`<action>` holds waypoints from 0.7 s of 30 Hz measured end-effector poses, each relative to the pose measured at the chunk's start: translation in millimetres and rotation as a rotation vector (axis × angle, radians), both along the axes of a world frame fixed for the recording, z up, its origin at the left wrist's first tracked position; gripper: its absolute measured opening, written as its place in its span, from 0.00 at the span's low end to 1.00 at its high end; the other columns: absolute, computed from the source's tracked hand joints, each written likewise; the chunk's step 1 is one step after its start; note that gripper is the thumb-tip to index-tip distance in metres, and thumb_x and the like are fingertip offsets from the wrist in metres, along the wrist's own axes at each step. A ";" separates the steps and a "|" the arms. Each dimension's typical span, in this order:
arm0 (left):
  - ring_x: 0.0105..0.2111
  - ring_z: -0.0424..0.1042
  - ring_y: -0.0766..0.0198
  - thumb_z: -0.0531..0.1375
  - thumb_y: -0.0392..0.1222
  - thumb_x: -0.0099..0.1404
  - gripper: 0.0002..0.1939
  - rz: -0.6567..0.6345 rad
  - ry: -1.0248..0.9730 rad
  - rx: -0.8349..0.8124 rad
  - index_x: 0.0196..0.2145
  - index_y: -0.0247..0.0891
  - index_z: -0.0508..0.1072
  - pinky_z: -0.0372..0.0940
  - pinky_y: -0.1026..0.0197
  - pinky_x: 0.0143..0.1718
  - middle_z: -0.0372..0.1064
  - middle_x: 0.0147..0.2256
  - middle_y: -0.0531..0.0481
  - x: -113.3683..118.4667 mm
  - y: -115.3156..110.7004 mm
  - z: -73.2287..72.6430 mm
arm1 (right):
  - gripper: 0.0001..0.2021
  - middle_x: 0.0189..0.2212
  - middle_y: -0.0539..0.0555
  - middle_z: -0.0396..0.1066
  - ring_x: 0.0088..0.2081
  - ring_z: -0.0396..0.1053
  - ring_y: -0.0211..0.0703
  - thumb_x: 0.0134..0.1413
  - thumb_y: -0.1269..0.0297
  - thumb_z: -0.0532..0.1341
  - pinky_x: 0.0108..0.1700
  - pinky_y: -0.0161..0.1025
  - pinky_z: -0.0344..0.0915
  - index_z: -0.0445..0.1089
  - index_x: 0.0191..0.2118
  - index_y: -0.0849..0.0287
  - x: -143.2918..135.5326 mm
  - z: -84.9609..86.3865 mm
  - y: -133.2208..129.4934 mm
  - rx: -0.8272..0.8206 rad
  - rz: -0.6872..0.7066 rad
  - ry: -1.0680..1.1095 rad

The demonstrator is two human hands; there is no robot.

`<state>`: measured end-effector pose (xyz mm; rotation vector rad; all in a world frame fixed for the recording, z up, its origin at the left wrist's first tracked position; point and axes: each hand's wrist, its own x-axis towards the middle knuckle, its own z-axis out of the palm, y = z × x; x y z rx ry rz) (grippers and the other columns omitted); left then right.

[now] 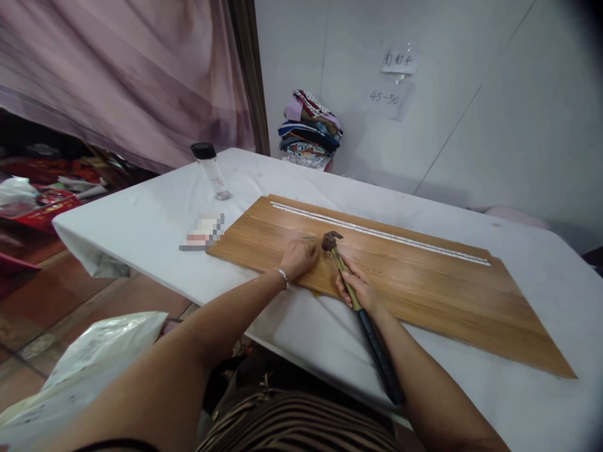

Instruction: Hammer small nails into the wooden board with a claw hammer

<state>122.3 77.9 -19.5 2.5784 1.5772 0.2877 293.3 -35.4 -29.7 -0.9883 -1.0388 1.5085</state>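
Black-handled hammer (377, 351) inside right grip (357, 285)

Prob. home rm: curtain (141, 69), clothes pile (309, 130), tiled flr (132, 285).

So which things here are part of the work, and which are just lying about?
In use:
- claw hammer, in the right hand
- wooden board, under the left hand

Apparently just about:
- black-capped clear bottle
- stacked folded clothes
- white plastic bag

Unclear: blurred-out item
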 end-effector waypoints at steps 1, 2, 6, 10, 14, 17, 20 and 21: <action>0.37 0.74 0.57 0.47 0.46 0.69 0.20 0.003 -0.004 -0.001 0.33 0.37 0.77 0.63 0.57 0.41 0.76 0.38 0.41 0.2 -0.1 -0.1 | 0.41 0.20 0.43 0.65 0.13 0.56 0.31 0.53 0.53 0.62 0.13 0.29 0.49 0.48 0.69 0.60 -0.2 0.1 -0.2 -0.003 0.002 -0.006; 0.37 0.74 0.57 0.47 0.46 0.69 0.21 0.004 -0.006 0.000 0.34 0.37 0.77 0.63 0.57 0.41 0.76 0.38 0.41 0.3 -0.1 -0.2 | 0.41 0.20 0.43 0.65 0.13 0.56 0.31 0.53 0.53 0.62 0.13 0.29 0.49 0.48 0.69 0.60 -0.3 0.2 -0.3 -0.006 0.006 -0.014; 0.38 0.74 0.57 0.46 0.47 0.70 0.22 0.005 -0.001 0.007 0.35 0.37 0.77 0.63 0.57 0.42 0.76 0.38 0.41 0.5 0.8 -0.9 | 0.40 0.19 0.43 0.65 0.13 0.55 0.31 0.54 0.53 0.62 0.13 0.29 0.49 0.49 0.69 0.60 -0.4 0.8 -0.6 0.003 0.014 -0.024; 0.38 0.74 0.58 0.46 0.46 0.69 0.21 0.000 0.001 0.014 0.35 0.37 0.77 0.63 0.58 0.42 0.77 0.39 0.41 0.0 1.6 -1.8 | 0.40 0.19 0.43 0.65 0.12 0.56 0.31 0.53 0.53 0.62 0.13 0.29 0.49 0.49 0.69 0.59 0.1 1.0 -0.3 -0.001 0.011 -0.004; 0.38 0.74 0.57 0.46 0.47 0.69 0.21 -0.006 0.004 0.032 0.33 0.37 0.77 0.63 0.57 0.41 0.77 0.37 0.42 -0.5 1.4 -2.8 | 0.41 0.20 0.43 0.65 0.12 0.56 0.31 0.52 0.53 0.62 0.12 0.29 0.49 0.48 0.69 0.61 1.0 0.6 0.6 -0.029 0.015 -0.009; 0.38 0.74 0.57 0.47 0.47 0.69 0.21 -0.004 -0.001 0.030 0.33 0.37 0.77 0.63 0.57 0.41 0.77 0.37 0.42 -0.4 0.8 -2.4 | 0.42 0.20 0.43 0.65 0.12 0.56 0.31 0.52 0.53 0.62 0.12 0.29 0.49 0.48 0.69 0.61 1.5 -0.3 0.9 -0.024 0.014 -0.001; 0.38 0.74 0.57 0.47 0.45 0.69 0.20 0.008 0.004 0.010 0.34 0.37 0.77 0.63 0.57 0.42 0.76 0.38 0.42 0.1 0.1 -0.8 | 0.42 0.20 0.43 0.64 0.12 0.56 0.31 0.52 0.53 0.62 0.12 0.29 0.49 0.48 0.69 0.60 1.3 -0.7 1.0 -0.012 0.012 0.018; 0.39 0.74 0.56 0.47 0.45 0.69 0.20 0.009 0.003 0.005 0.34 0.37 0.77 0.63 0.57 0.42 0.76 0.38 0.42 0.3 -0.2 -0.2 | 0.41 0.20 0.43 0.65 0.12 0.56 0.31 0.52 0.53 0.62 0.12 0.29 0.49 0.48 0.69 0.60 1.1 -0.6 1.0 -0.013 0.011 0.016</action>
